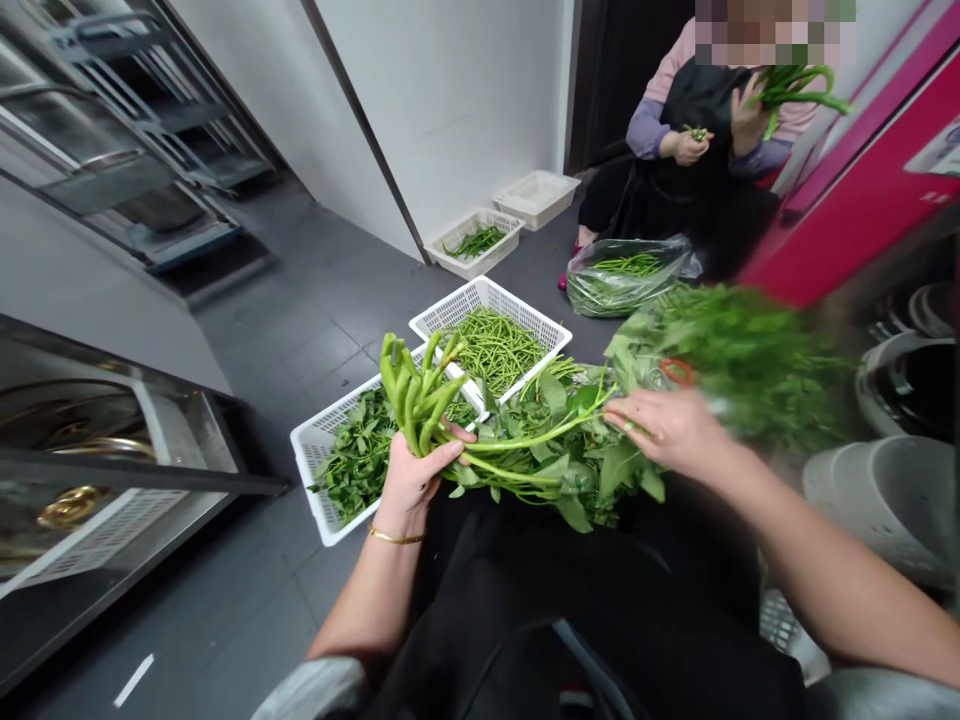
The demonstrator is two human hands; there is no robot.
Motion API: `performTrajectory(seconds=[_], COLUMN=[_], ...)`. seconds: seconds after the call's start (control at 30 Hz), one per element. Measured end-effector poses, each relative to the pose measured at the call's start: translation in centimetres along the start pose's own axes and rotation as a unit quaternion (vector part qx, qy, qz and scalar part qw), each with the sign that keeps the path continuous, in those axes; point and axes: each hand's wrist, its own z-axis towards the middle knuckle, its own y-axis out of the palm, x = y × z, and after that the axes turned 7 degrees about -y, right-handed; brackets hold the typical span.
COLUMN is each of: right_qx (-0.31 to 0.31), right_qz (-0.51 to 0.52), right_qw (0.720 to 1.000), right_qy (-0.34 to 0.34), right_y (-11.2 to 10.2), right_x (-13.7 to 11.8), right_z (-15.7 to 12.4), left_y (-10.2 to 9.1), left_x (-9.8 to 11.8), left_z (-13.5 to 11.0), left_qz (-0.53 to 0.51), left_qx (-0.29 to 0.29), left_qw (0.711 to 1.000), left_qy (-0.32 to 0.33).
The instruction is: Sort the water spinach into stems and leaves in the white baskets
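Observation:
My left hand (420, 475), with a gold bracelet at the wrist, is closed round a bunch of thick green stems (412, 400) whose ends stick up above the fist. Long leafy stalks of the same greens (555, 465) stretch from it across my lap to the right. At their far end my right hand (667, 425) is closed, thumb and fingers pinching a leafy stem. Beneath the left hand sits a white basket of loose green leaves (356, 465). A second white basket (487, 290), just beyond, holds cut green stems (499, 345).
Farther back are a basket of greens (476, 240), a pale tray (536, 197) and a plastic bag of stems (622, 280). Another person (690, 150) sits there, greens in hand. Blurred greens (757, 350) and a white bucket (877, 500) are right; metal shelving (150, 480) is left.

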Motion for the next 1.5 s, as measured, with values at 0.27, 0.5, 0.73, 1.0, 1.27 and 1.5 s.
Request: performTrajectory(seconds=[0.27, 0.5, 0.73, 1.0, 1.27, 1.5], right_qx=[-0.030, 0.057, -0.136, -0.055, 0.077, -0.218], right_qz=[0.038, 0.014, -0.008, 0.323, 0.241, 0.265], right_qw=[0.997, 0.991, 0.990, 0.943, 0.935, 0.939], right_qy=[0.058, 0.123, 0.021, 0.057, 0.248, -0.008], right_y=[-1.9, -7.5, -3.4, 2.7, -0.4, 3.1], right_x=[-0.2, -3.8, -4.9, -2.1, 0.4, -3.1], right_z=[-0.1, -2.1, 2.2, 2.0, -1.2, 4.6], left_y=[0.9, 0.6, 1.2, 1.5, 2.2, 2.8], left_x=[0.9, 1.0, 0.8, -0.7, -1.1, -1.0], left_z=[0.4, 1.3, 0.8, 0.0, -0.3, -0.7], left_qz=[-0.045, -0.169, -0.185, -0.107, -0.075, -0.047], left_qx=[0.015, 0.015, -0.007, 0.014, 0.043, -0.006], left_qw=[0.997, 0.974, 0.969, 0.986, 0.995, 0.998], left_qy=[-0.063, -0.152, -0.163, -0.131, -0.056, -0.046])
